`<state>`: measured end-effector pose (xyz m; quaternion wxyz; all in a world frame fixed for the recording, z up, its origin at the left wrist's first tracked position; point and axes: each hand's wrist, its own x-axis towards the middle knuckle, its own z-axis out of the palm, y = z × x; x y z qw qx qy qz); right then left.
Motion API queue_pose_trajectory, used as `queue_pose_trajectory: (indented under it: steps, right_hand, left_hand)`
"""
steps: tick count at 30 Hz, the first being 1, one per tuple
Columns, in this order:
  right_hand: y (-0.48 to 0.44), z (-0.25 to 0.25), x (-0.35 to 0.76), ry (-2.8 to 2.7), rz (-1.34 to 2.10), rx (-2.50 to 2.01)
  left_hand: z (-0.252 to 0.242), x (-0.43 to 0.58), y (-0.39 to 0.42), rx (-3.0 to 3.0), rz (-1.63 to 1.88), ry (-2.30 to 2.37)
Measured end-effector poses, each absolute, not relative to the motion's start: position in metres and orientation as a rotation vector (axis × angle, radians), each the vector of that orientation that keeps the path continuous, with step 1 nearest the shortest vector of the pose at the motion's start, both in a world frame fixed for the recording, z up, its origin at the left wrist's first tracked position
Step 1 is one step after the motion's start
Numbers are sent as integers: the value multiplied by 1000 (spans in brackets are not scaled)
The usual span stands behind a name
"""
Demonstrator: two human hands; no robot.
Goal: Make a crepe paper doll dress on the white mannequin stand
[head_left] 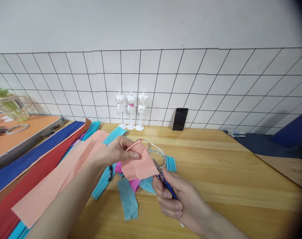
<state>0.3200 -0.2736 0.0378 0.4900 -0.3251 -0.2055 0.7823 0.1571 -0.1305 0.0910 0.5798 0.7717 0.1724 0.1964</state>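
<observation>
My left hand (119, 151) pinches a folded piece of peach crepe paper (141, 162) by its upper left edge, above the table. In my right hand (170, 192) is a pair of blue-handled scissors (167, 184), its blades at the paper's lower right corner. Beneath the paper lie blue crepe pieces (128, 199) and bits of magenta paper (134, 184). A measuring tape (162, 152) lies coiled just behind. Beside it is a pleated blue piece (171, 163). A black pen or marker (110, 172) rests on a blue strip to the left.
Long peach strips (58, 176), a red strip (28, 189) and a dark blue strip (38, 156) spread across the left side. Three small white dress forms (131, 108) stand near the tiled wall. A phone (180, 119) leans there too. A green-lidded bottle (13, 106) stands far left.
</observation>
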Motion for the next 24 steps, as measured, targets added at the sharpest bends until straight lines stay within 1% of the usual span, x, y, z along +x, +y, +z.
queue_pose_trajectory:
  steps: [18, 24]
  right_hand:
    - [-275, 39, 318, -536, 1871, -806]
    - [-275, 40, 320, -531, 1891, -849]
  left_hand:
    - [88, 157, -127, 1788, 443, 359]
    - [80, 156, -119, 1744, 442, 366]
